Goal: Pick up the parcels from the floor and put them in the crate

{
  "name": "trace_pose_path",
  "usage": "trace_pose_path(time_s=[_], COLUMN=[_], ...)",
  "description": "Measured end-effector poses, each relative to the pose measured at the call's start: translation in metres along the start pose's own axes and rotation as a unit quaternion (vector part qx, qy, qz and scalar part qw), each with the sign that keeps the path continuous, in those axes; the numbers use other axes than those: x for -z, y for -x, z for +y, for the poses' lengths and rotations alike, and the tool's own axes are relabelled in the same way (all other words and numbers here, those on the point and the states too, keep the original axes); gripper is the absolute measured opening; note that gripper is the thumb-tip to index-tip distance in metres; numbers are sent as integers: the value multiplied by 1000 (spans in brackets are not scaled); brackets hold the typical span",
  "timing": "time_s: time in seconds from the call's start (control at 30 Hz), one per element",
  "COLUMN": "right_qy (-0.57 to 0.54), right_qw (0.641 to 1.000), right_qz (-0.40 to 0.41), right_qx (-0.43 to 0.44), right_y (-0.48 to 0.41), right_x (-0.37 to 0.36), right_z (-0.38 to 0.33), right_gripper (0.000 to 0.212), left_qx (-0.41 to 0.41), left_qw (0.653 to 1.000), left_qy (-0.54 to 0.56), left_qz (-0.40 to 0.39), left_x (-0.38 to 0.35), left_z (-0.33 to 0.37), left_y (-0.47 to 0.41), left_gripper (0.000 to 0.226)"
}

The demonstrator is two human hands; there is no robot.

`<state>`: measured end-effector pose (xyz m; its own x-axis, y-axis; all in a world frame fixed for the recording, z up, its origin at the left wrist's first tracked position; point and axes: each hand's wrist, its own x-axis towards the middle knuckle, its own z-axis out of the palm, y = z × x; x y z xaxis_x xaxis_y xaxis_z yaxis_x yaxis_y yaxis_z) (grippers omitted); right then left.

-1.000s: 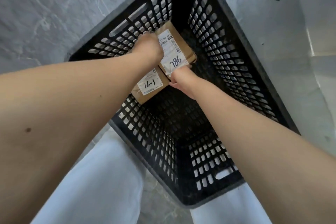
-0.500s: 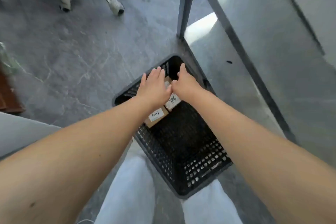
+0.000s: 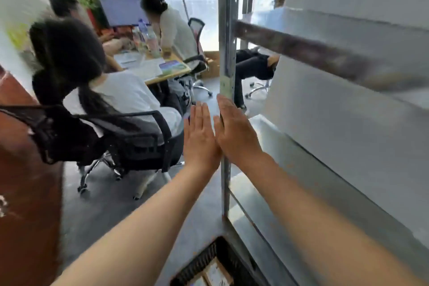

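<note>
Fingers of our left hand and right hand are straight, together and hold nothing. We see the brown parcels lying inside the black crate below our forearms.

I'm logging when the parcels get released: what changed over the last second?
The left hand and right hand let go of the parcels and rose out of the crate. They are now held up side by side, fingers straight, holding nothing. The camera also tilted upward. The parcels stayed inside the crate, which did not visibly shift.
</note>
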<state>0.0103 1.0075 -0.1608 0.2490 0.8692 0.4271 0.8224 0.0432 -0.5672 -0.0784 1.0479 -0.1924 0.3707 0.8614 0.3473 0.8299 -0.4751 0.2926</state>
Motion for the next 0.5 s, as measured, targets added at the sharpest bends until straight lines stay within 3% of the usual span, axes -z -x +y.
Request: trace_pose_path(time_s=[0.1, 0.27, 0.5], right_qy=[108, 253, 373], right_qw=[991, 947, 897], right_qz=[67, 188, 237], right_qx=[46, 58, -27], right_y=[-23, -30, 16], right_x=[63, 135, 211], right_z=[-24, -51, -86], right_gripper=[54, 58, 58], left_qx=[-20, -146, -275], left_qw=[994, 968, 931], left_qy=[74, 107, 175], left_qz=[76, 174, 167], left_x=[73, 144, 179], left_z=[21, 65, 128], left_y=[-36, -46, -23], left_gripper=[65, 63, 62])
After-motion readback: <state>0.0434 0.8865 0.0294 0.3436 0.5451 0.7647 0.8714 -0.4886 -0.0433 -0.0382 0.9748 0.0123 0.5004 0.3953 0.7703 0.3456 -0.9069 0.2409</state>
